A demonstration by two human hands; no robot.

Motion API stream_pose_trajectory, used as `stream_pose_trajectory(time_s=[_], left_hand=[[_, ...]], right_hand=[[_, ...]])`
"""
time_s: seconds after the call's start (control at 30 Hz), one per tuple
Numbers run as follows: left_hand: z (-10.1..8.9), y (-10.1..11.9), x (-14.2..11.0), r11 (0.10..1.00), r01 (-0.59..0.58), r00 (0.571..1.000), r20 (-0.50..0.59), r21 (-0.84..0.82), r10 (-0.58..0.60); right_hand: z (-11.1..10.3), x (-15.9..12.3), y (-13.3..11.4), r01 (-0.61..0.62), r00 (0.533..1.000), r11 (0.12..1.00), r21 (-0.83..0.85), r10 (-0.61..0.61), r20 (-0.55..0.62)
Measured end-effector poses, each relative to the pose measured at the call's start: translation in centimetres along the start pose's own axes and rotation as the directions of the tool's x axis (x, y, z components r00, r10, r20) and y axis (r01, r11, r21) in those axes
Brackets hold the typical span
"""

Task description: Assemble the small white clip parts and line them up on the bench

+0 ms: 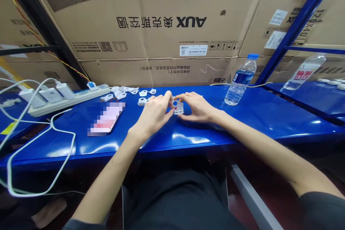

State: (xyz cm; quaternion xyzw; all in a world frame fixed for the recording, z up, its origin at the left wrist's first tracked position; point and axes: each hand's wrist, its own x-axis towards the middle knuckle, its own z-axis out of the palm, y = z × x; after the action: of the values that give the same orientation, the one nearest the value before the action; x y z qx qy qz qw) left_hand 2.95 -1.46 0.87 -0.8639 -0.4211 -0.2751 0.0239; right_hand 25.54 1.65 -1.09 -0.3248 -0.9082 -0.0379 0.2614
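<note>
With narrow pinch, the left hand (156,113) and the right hand (199,107) hold together one small white plastic piece with round hole (179,109), above the glossy blue table (210,133). Farther, loose white plastic pieces (121,95) lie at left; behind stands a big brown cardboard box (156,5).

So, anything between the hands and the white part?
Nothing visible: left hand and right hand both hold the white part directly. Phone lies off to the left, blue-capped bottle stands off to the right.
</note>
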Motion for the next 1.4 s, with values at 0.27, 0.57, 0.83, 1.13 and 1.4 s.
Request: stream_pose_trajectory(time_s=[0.27, 0.57, 0.83, 1.13, 1.4], left_hand=[[-0.1, 0.2, 0.0, 1.000, 0.022, 0.999, -0.031, 0.010, -0.021], [-0.1, 0.1, 0.0, 1.000, 0.029, 0.999, -0.026, 0.002, -0.029], [-0.1, 0.1, -0.1, 0.999, 0.020, 1.000, -0.007, 0.031, -0.020], [-0.2, -0.5, -0.2, 0.975, 0.080, 0.992, 0.078, 0.206, -0.098], [0.8, -1.8, -1.1, 0.959, -0.041, 0.943, 0.329, 0.280, -0.056]], right_hand=[[0.5, 0.0, 0.3, 0.051, 0.997, 0.999, -0.001, -0.051, -0.058], [0.9, -0.1, 0.2, 0.093, 0.990, 0.995, -0.038, -0.097, -0.100], [0.9, 0.0, 0.0, 0.070, 0.995, 0.997, -0.013, -0.070, -0.076], [1.9, 0.1, 3.2, -0.084, 0.973, 0.992, 0.093, 0.102, -0.209], [4.0, 0.9, 6.1, -0.241, 0.950, 0.969, 0.051, 0.246, -0.192]])
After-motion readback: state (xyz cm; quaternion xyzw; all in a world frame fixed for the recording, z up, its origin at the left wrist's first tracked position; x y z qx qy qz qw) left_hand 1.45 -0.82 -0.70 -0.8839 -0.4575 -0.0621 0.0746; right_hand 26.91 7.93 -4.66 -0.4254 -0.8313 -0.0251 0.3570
